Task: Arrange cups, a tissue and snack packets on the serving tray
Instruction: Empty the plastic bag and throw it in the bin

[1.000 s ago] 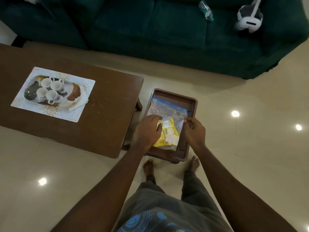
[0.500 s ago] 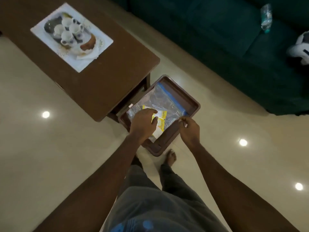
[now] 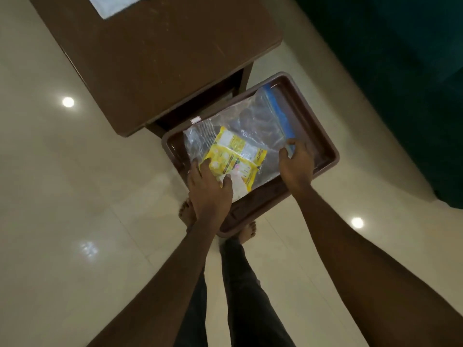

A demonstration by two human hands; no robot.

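Note:
A brown serving tray (image 3: 325, 149) is held low beside the wooden table. On it lies a clear zip bag (image 3: 253, 118) with a blue seal strip, holding yellow snack packets (image 3: 233, 154). My left hand (image 3: 208, 186) grips the bag's near left corner over the packets. My right hand (image 3: 297, 164) pinches the bag's near end of the blue seal. The cups are out of view.
The brown wooden table (image 3: 155, 53) stands to the upper left, with a corner of a white mat (image 3: 112, 5) at the top edge. A dark green sofa (image 3: 400, 71) fills the upper right. Glossy tiled floor (image 3: 75, 196) and my bare feet lie below.
The camera has tilted down and turned, so the cups on the mat have left the view. Both hands stay on the bag; the packets show more fully now.

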